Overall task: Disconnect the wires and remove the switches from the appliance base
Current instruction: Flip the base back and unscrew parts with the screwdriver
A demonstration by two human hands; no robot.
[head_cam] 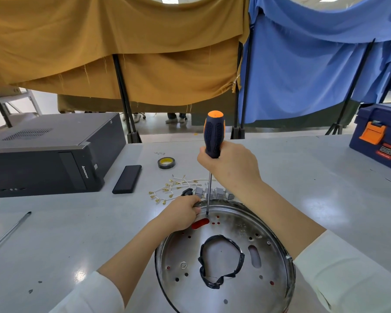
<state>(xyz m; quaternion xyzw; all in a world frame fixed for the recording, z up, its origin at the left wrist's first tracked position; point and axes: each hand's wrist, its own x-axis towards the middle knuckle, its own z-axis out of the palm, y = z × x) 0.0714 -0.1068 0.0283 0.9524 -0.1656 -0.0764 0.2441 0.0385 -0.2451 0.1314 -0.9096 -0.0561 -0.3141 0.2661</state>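
The round, shiny metal appliance base (226, 256) lies flat at the near right of the grey table (77, 233), with grey switches (212, 192) just beyond its far rim. The left hand (181, 214) is curled over that rim. The right hand (231, 164) is closed round the black-and-orange screwdriver (212, 136), whose long axis stands nearly upright, tip down on the plate. A tilted shaft could likely slip off and jab the left fingers.

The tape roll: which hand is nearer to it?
Right. The right hand grips the screwdriver just right of the tape roll. The left hand holds the base rim, lower in the picture and farther from the roll.
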